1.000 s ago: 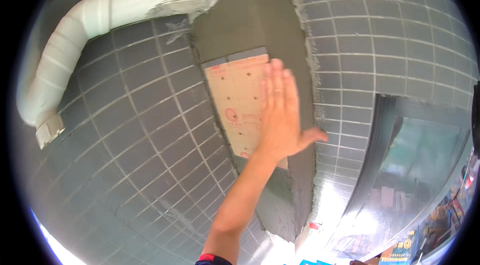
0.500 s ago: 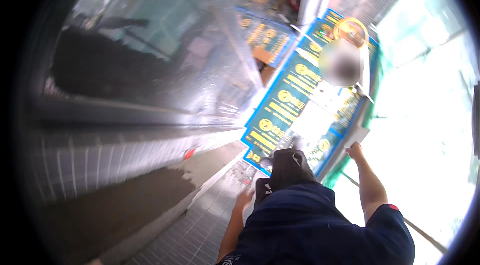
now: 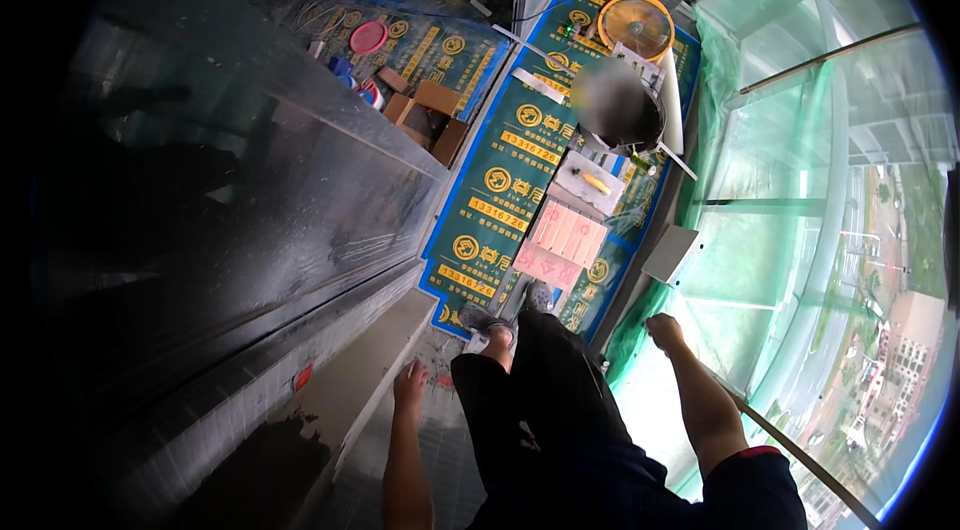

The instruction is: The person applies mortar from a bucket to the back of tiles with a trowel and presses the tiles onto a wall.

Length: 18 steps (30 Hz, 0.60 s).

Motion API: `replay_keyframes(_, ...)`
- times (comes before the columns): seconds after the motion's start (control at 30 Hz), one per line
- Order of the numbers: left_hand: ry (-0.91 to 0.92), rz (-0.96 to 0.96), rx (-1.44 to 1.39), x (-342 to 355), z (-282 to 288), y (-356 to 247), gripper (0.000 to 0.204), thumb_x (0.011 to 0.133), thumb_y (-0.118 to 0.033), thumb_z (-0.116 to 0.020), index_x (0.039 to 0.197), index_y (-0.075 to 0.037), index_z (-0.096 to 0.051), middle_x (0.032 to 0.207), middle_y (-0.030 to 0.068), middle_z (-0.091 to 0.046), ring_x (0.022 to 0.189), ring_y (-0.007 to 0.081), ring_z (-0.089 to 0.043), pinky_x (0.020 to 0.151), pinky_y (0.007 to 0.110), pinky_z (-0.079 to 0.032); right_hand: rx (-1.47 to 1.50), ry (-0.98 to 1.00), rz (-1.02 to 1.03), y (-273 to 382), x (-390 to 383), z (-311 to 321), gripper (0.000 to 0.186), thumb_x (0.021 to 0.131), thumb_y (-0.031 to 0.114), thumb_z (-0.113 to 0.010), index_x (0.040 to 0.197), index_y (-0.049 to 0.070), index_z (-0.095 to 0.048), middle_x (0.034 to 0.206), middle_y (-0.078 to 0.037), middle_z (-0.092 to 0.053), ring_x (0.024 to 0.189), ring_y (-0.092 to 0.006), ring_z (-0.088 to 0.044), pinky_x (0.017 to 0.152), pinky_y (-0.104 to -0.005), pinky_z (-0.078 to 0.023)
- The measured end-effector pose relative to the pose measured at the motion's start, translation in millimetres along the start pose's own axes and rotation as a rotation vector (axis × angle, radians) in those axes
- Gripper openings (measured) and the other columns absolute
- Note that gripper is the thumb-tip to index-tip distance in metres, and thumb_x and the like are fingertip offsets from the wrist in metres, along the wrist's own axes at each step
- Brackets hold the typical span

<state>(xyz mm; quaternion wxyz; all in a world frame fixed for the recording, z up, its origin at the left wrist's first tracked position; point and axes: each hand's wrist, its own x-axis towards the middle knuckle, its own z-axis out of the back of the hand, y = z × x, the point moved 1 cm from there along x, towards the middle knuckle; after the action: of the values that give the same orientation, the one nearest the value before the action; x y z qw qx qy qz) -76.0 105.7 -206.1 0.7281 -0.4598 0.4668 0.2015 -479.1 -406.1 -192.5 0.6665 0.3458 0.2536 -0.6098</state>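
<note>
My left hand point(image 3: 410, 382) hangs beside my left thigh, near the low wall, with loosely bent fingers and nothing visible in it. To the right, my right hand point(image 3: 665, 332) is held in a fist in front of the green netting point(image 3: 640, 335), and no object shows in it. A grey-white box point(image 3: 673, 255) lies just beyond that fist, apart from it. Ahead of my feet are pink-wrapped flat packs point(image 3: 568, 235). A pale slab point(image 3: 588, 184) behind them bears a small yellow tool point(image 3: 595, 183) whose kind I cannot make out.
Green sheeting with yellow print point(image 3: 490, 190) covers the floor. A dark bucket point(image 3: 640, 120) and an orange round fan point(image 3: 636, 27) stand farther off, partly behind a blurred patch. Dark glass panels point(image 3: 250, 150) border the left. Through the doorway are cardboard boxes point(image 3: 437, 98) and a red lid point(image 3: 369, 38).
The picture has gone from bright and smeared to sharp. Both legs and shoes now show. My right fist appears farther from the grey-white box.
</note>
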Motion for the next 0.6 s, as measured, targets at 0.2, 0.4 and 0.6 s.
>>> replay_keyframes(0.2, 0.355, -0.429, 0.547, 220.7, -199.4, -89.1, 0.039, 0.100, -0.035, -0.058, 0.111, 0.001, -0.065, 0.099, 0.0092, -0.071, 0.093, 0.0222, -0.068, 0.081, 0.035, -0.049, 0.029, -0.054, 0.114, 66.0, 159.7, -77.5, 0.043, 0.091, 0.044, -0.060, 0.100, 0.002, -0.064, 0.102, -0.025, -0.068, 0.103, -0.0441, -0.063, 0.085, -0.0502, -0.049)
replay_keyframes(0.4, 0.338, -0.447, 0.734, 408.9, -357.6, -29.9, 0.063, 0.095, -0.046, -0.060, 0.130, 0.006, -0.058, 0.128, 0.0265, -0.063, 0.122, 0.0396, -0.059, 0.102, 0.043, -0.047, 0.217, -0.016, -0.072, 44.6, 293.6, -180.4, 0.064, 0.086, 0.056, -0.069, 0.103, -0.006, -0.060, 0.101, -0.025, -0.068, 0.100, -0.0388, -0.066, 0.083, -0.0455, -0.050)
replay_keyframes(0.6, 0.228, -0.489, 0.723, 483.1, -453.6, 30.8, 0.099, 0.083, -0.052, -0.074, 0.146, 0.013, -0.035, 0.148, 0.0339, -0.041, 0.141, 0.0419, -0.040, 0.117, 0.043, -0.033, 0.904, 0.007, 0.006, 17.2, 421.1, -277.3, 0.069, 0.089, 0.044, -0.077, 0.133, -0.004, -0.053, 0.124, -0.012, -0.064, 0.111, -0.0207, -0.060, 0.098, -0.0360, -0.046)
